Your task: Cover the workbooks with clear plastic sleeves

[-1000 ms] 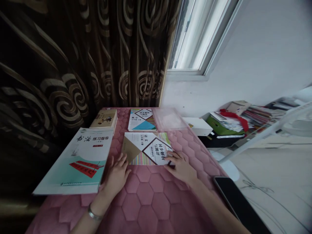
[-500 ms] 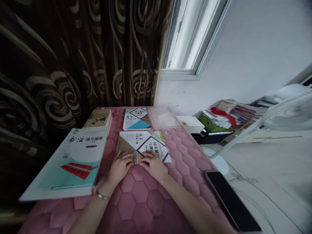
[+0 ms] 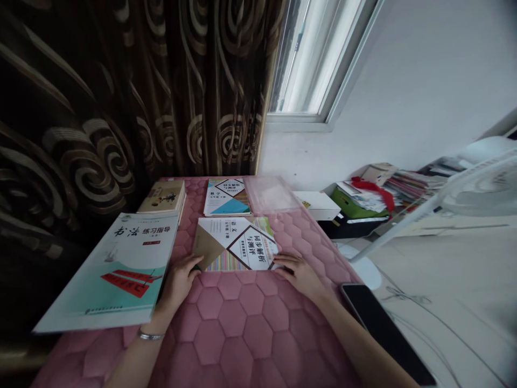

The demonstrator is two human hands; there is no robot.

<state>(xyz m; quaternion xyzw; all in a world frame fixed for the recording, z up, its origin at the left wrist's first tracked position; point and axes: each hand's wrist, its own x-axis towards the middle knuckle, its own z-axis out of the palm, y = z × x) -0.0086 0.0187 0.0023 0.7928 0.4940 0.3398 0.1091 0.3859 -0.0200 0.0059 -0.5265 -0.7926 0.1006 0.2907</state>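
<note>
A workbook with a white, tan and striped cover (image 3: 236, 245) lies flat in the middle of the pink quilted table (image 3: 246, 328). My left hand (image 3: 177, 283) rests at its near left corner, fingers curled against the edge. At the near right corner my right hand (image 3: 299, 272) touches the cover, fingertips pressed together on the edge. Neither hand has lifted the book.
A large calligraphy book (image 3: 121, 267) lies at the left, a small tan book (image 3: 163, 196) behind it. Another workbook (image 3: 226, 196) and a clear plastic sleeve (image 3: 270, 194) lie at the back. A black phone (image 3: 383, 328) sits at the right edge. A fan (image 3: 480, 188) stands beyond.
Both hands were together at the middle of the workbook's near edge half a second ago. They have slid apart to its two near corners.
</note>
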